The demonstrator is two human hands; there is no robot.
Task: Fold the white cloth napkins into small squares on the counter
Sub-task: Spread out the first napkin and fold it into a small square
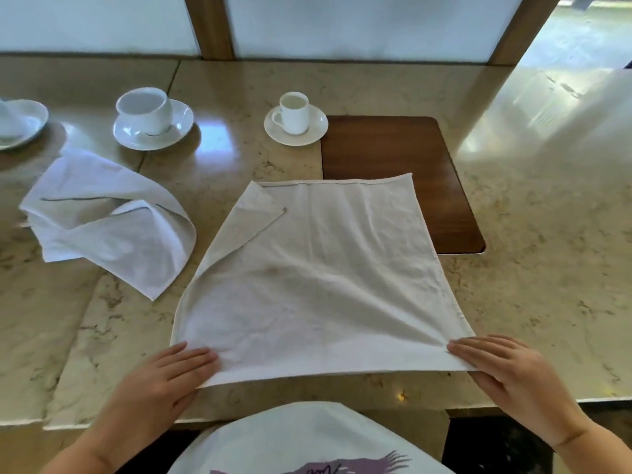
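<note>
So the big napkin is spread flat mid-frame on the desk, far left corner flipped over. My left hand and right hand each sit on a near corner, grip looks flat, fingers straight. Second napkin lies crumpled at left, well apart from both hands.

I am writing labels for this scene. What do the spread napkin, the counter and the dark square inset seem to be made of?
The spread white cloth napkin looks like woven cotton or linen, matte: it wrinkles softly and has a stitched hem. The beige veined counter seems polished marble or similar stone: glossy reflections, dark veins. The dark brown square inset panel appears to be varnished wood, with faint grain and sheen.
</note>
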